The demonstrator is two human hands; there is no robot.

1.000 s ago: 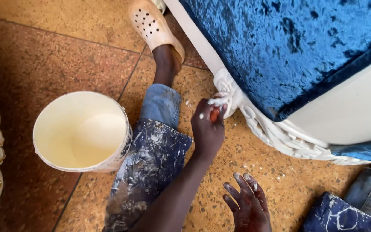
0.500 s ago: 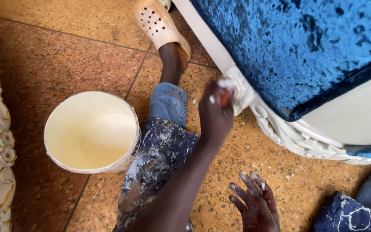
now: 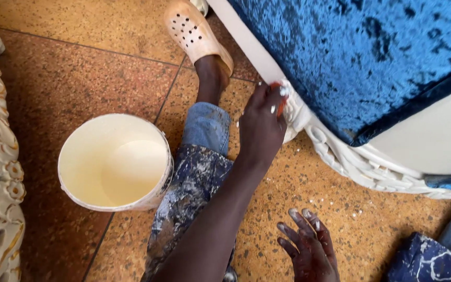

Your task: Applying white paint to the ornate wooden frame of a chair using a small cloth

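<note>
Just left: round cream paint bucket [image 3: 115, 162]

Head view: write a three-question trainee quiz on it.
1. True or false: the right hand rests on the tiled floor with its fingers spread.
2. What does the left hand press its orange-handled tool against? A) the white bucket B) the carved white trim C) the sandal
3. Fill in: the upholstery above the trim is ___ velvet.
Key: 1 true; 2 B; 3 blue.
</note>
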